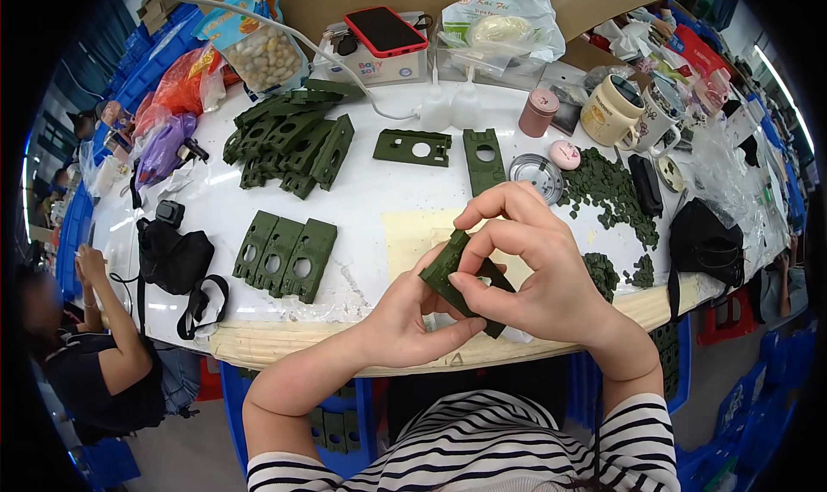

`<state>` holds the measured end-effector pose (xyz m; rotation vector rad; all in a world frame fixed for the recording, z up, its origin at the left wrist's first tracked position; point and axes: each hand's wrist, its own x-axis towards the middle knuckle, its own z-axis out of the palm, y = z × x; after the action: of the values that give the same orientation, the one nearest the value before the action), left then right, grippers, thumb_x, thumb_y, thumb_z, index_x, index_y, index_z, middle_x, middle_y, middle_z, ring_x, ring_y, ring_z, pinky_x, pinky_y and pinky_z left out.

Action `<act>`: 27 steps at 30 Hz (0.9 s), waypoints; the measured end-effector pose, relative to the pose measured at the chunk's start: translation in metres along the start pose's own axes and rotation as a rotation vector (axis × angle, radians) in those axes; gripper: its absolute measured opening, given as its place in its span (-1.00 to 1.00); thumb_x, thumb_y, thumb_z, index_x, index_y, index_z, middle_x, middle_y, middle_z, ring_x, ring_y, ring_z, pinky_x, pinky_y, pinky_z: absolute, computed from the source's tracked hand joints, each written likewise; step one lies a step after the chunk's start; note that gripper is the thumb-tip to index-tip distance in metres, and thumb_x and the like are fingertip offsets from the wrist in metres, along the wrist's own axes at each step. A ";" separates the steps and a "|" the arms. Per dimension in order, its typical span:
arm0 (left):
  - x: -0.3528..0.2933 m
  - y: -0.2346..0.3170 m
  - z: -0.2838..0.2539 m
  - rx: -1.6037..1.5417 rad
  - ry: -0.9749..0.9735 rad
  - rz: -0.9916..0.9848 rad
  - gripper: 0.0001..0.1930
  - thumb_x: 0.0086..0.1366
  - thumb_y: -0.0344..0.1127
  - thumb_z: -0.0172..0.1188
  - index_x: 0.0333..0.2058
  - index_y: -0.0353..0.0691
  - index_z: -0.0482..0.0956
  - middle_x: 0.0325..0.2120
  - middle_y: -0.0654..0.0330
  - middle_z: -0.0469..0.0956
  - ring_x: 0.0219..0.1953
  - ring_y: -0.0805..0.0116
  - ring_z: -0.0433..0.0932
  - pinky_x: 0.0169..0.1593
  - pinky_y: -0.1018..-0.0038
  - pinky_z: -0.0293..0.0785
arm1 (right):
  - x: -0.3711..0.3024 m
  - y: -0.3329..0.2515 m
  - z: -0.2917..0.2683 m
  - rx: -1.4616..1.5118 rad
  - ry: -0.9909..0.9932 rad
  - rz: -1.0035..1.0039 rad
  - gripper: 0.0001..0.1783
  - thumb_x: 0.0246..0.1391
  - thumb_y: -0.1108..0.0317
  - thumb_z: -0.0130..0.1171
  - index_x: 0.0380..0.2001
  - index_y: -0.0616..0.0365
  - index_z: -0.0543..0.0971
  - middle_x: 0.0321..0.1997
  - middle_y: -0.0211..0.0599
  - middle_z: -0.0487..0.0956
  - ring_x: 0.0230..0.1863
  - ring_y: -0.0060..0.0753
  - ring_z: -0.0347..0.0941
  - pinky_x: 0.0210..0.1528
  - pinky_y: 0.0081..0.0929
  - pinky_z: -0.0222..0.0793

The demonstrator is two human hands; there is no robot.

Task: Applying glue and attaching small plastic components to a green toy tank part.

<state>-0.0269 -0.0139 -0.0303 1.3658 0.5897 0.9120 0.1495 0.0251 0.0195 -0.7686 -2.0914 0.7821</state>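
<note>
Close to the table's front edge, my left hand (412, 318) grips a dark green moulded plastic plate (441, 277) from below and from its left side. The plate is tilted and looks like the other green hull-shaped parts, with a round hole. My right hand (536, 264) is closed over its top, thumb and fingers pinched against the surface. Whether a small piece sits between those fingertips is hidden. Beyond the hands lie two single plates, one crosswise (412, 148) and one lengthwise (485, 160). Three plates (285, 255) rest side by side to the left.
A heap of green plates (289, 139) stands at the back left. Small green pieces (610, 190) spread at right beside a round metal tin (536, 178), mugs (612, 110) and a black pouch (644, 184). Black straps and a bag (172, 255) lie left; a co-worker (103, 354) sits there.
</note>
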 end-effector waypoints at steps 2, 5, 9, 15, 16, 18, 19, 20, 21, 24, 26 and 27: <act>0.000 -0.002 0.000 -0.003 0.002 0.016 -0.43 0.12 -0.56 0.16 0.11 -0.33 0.16 -0.05 0.09 0.34 -0.02 0.36 0.43 -0.03 0.41 0.51 | 0.000 0.000 0.000 -0.001 0.001 -0.005 -0.87 -0.27 0.47 0.32 -0.60 0.15 0.54 -0.20 -0.30 0.47 -0.15 -0.33 0.33 -0.10 -0.44 0.25; 0.000 -0.004 -0.001 -0.007 -0.009 0.023 -0.45 0.12 -0.56 0.16 0.09 -0.33 0.17 -0.05 0.09 0.34 -0.03 0.37 0.44 -0.05 0.41 0.52 | -0.001 0.001 0.000 -0.013 0.004 -0.015 -0.87 -0.26 0.47 0.32 -0.60 0.15 0.54 -0.20 -0.31 0.47 -0.16 -0.34 0.33 -0.10 -0.44 0.24; -0.001 -0.003 -0.002 -0.038 -0.030 -0.012 -0.45 0.13 -0.54 0.18 0.09 -0.33 0.17 -0.05 0.10 0.34 -0.04 0.37 0.45 -0.07 0.42 0.52 | -0.001 0.001 -0.001 0.005 -0.004 -0.012 -0.87 -0.26 0.47 0.33 -0.59 0.15 0.54 -0.21 -0.31 0.47 -0.17 -0.34 0.33 -0.11 -0.45 0.24; -0.001 -0.001 -0.003 -0.042 -0.052 -0.031 -0.44 0.13 -0.51 0.19 0.10 -0.34 0.17 -0.05 0.09 0.34 -0.05 0.38 0.45 -0.09 0.44 0.53 | 0.000 0.001 -0.004 0.003 -0.022 -0.023 -0.85 -0.22 0.44 0.32 -0.60 0.15 0.51 -0.26 -0.31 0.44 -0.17 -0.26 0.33 -0.16 -0.42 0.28; -0.001 -0.002 -0.003 -0.038 -0.052 -0.029 -0.43 0.13 -0.51 0.19 0.10 -0.34 0.17 -0.05 0.09 0.34 -0.05 0.38 0.45 -0.10 0.44 0.53 | -0.001 0.001 -0.004 0.001 -0.021 -0.024 -0.85 -0.23 0.44 0.33 -0.60 0.15 0.51 -0.26 -0.31 0.44 -0.17 -0.26 0.33 -0.17 -0.42 0.28; -0.001 -0.001 -0.003 -0.030 -0.060 -0.035 -0.43 0.13 -0.51 0.19 0.10 -0.34 0.17 -0.05 0.09 0.34 -0.05 0.38 0.45 -0.11 0.45 0.53 | -0.001 0.001 -0.003 -0.004 -0.021 -0.026 -0.84 -0.23 0.44 0.33 -0.60 0.15 0.51 -0.27 -0.32 0.44 -0.18 -0.26 0.33 -0.17 -0.43 0.28; -0.001 0.000 -0.004 -0.026 -0.064 -0.038 -0.43 0.13 -0.52 0.19 0.11 -0.34 0.17 -0.05 0.09 0.34 -0.05 0.38 0.45 -0.11 0.45 0.53 | -0.001 0.001 -0.003 -0.005 -0.025 -0.024 -0.84 -0.23 0.44 0.33 -0.60 0.15 0.51 -0.27 -0.32 0.44 -0.18 -0.26 0.33 -0.17 -0.43 0.28; -0.002 0.001 -0.004 -0.025 -0.064 -0.051 -0.42 0.13 -0.52 0.19 0.11 -0.34 0.16 -0.05 0.10 0.35 -0.05 0.38 0.45 -0.11 0.45 0.53 | -0.001 0.000 -0.004 -0.005 -0.029 -0.021 -0.84 -0.23 0.44 0.33 -0.60 0.15 0.51 -0.27 -0.32 0.44 -0.18 -0.27 0.33 -0.17 -0.43 0.28; -0.002 0.001 -0.004 -0.022 -0.067 -0.063 -0.41 0.13 -0.52 0.19 0.11 -0.34 0.16 -0.05 0.10 0.35 -0.04 0.38 0.45 -0.11 0.45 0.53 | -0.002 0.000 -0.004 -0.007 -0.031 -0.019 -0.84 -0.23 0.44 0.33 -0.60 0.15 0.51 -0.27 -0.33 0.44 -0.18 -0.27 0.33 -0.18 -0.43 0.28; -0.003 0.003 -0.004 -0.066 -0.075 -0.112 -0.40 0.12 -0.52 0.21 0.12 -0.33 0.16 -0.05 0.12 0.35 -0.02 0.39 0.44 -0.09 0.46 0.53 | -0.003 0.000 -0.004 -0.010 -0.021 -0.018 -0.84 -0.23 0.44 0.33 -0.60 0.15 0.50 -0.28 -0.34 0.43 -0.19 -0.28 0.33 -0.19 -0.44 0.28; -0.003 0.004 -0.005 -0.104 -0.080 -0.144 -0.40 0.12 -0.51 0.22 0.12 -0.32 0.17 -0.05 0.13 0.35 -0.01 0.39 0.43 -0.08 0.46 0.53 | -0.002 0.001 -0.005 0.004 -0.033 -0.014 -0.84 -0.22 0.44 0.33 -0.60 0.15 0.50 -0.29 -0.34 0.43 -0.19 -0.28 0.32 -0.20 -0.43 0.28; -0.002 0.005 -0.005 -0.119 -0.085 -0.156 -0.40 0.11 -0.51 0.22 0.12 -0.31 0.18 -0.04 0.14 0.35 -0.01 0.39 0.42 -0.08 0.46 0.53 | -0.002 0.001 -0.006 0.010 -0.038 -0.011 -0.84 -0.22 0.45 0.33 -0.60 0.15 0.50 -0.29 -0.35 0.43 -0.19 -0.29 0.32 -0.20 -0.43 0.28</act>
<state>-0.0336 -0.0129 -0.0270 1.2276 0.5591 0.7479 0.1559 0.0260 0.0207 -0.7410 -2.1228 0.8062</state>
